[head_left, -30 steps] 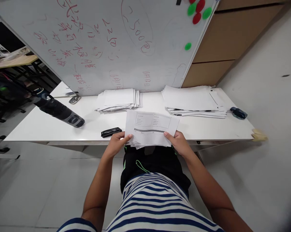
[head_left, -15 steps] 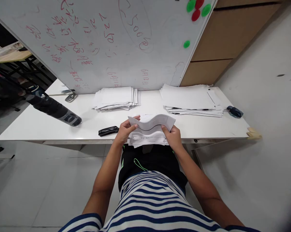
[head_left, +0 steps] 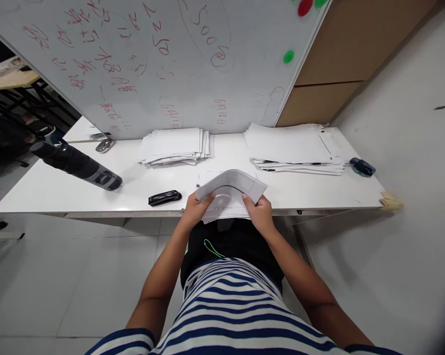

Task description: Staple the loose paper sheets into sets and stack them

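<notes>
My left fingers [head_left: 207, 200] and right fingers [head_left: 248, 201] grasp opposite sides of a printed sheet [head_left: 240, 180], bowed upward mid-span. It is over the near edge of the white surface [head_left: 133, 192], more paper beneath. Black stapler [head_left: 165, 197] just left. Farther back: left paper stack [head_left: 172, 144], right paper stack [head_left: 289, 144]. Dark bottle [head_left: 85, 167] stands well left.

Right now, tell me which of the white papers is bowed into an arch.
The white printed paper held by the left hand and right hand; the left stack of white paper and right stack of white paper lie flat on the white table.
</notes>
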`<state>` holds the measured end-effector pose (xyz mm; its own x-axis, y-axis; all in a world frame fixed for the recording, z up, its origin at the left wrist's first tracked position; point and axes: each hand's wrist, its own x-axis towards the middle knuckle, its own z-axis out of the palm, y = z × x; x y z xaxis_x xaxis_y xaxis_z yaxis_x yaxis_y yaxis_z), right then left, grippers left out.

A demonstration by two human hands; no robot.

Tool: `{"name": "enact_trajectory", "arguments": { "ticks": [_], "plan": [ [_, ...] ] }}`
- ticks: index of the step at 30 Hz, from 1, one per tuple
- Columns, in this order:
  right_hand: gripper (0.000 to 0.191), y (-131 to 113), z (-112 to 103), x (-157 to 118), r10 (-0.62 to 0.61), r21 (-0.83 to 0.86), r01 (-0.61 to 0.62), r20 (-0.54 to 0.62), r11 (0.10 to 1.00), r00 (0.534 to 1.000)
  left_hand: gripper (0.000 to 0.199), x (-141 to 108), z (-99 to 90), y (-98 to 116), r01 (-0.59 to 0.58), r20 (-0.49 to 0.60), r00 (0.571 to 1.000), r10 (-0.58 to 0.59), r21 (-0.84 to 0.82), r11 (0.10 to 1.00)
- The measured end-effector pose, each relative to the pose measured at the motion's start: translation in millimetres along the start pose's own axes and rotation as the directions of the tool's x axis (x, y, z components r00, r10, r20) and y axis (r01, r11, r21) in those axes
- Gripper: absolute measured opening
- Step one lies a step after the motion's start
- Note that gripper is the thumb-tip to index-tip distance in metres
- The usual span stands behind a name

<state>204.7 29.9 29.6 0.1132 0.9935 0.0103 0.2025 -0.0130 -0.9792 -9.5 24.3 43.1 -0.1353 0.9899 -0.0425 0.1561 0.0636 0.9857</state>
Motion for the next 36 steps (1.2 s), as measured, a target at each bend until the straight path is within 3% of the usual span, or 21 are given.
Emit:
{"name": "enact_trajectory", "arguments": {
  "ticks": [10,15,18,20,23,25,27,31,36],
  "plan": [
    [0.045,6.1,-0.5,-6.5,-0.02,-0.004,0.02,0.009,1.0,1.0,0.041,-6.8,1.7,-4.4,-0.021,-0.099,0.995,0.022,0.014,1.0],
    [0.038,-2.9,-9.3,-6.3,-0.152,-0.128,0.156,0.045,0.979,0.987,0.047,-11.8,-13.7,6.8,-0.006,-0.06,0.998,0.006,0.002,1.0],
    [0.038,-5.7,-17.1,-7.4,-0.023,-0.132,0.04,0.131,0.99,0.991,0.055,-13.7,-40.0,7.6,-0.105,-0.096,0.99,0.106,0.016,0.994],
    [0.041,-4.0,-20.6,-8.9,0.083,-0.097,-0.067,0.169,0.993,0.982,0.055,-12.2,-66.9,2.5,-0.153,-0.16,0.97,0.185,0.196,0.969],
    [0.043,2.2,-21.3,-11.9,0.183,-0.044,-0.178,0.201,0.983,0.962,0.057,-5.0,-111.0,-13.6,-0.134,-0.119,0.958,0.262,0.623,0.77],
    [0.044,6.2,-18.8,-14.3,0.227,-0.008,-0.231,0.219,0.973,0.949,0.057,0.7,-133.6,-27.1,-0.102,-0.075,0.967,0.242,0.757,0.646],
    [0.045,8.5,-14.9,-17.1,0.259,0.026,-0.273,0.241,0.962,0.936,0.047,4.0,-146.3,-38.8,-0.083,-0.06,0.975,0.213,0.794,0.602],
    [0.044,5.9,-4.8,-21.7,0.292,0.047,-0.318,0.285,0.947,0.913,0.032,-0.8,-145.9,-49.5,-0.09,-0.064,0.975,0.211,0.757,0.647],
    [0.039,-2.0,8.8,-22.7,0.285,-0.017,-0.296,0.328,0.955,0.9,0.031,-15.1,-132.9,-50.0,-0.185,0.034,0.973,0.23,0.713,0.676]
  ]
}}
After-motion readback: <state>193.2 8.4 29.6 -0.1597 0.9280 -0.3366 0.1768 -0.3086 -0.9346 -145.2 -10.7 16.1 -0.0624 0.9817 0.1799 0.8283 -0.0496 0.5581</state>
